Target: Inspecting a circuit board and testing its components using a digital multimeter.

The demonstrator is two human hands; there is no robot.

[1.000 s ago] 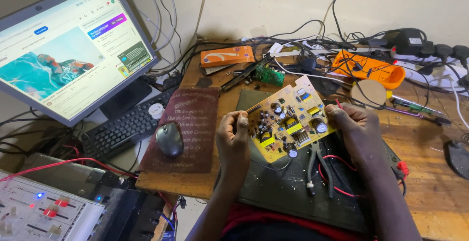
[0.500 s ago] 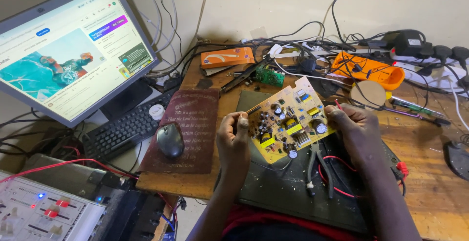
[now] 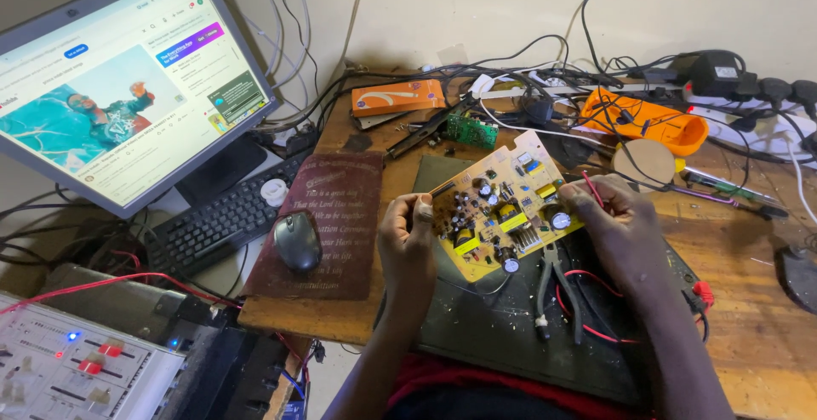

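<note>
A cluttered wooden workbench (image 3: 766,335) carries a dark work mat (image 3: 511,335) with pliers (image 3: 557,288) lying on it. To the left lie a maroon mouse pad (image 3: 340,207) bearing a mouse (image 3: 297,240), and behind, an orange box (image 3: 398,97), a small green circuit board (image 3: 469,129) and tangled black cables (image 3: 545,71).

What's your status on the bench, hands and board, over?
Left hand grips a probe tip on the yellow circuit board. Right hand holds a red probe at its right edge. Pliers lie below the board.
</note>
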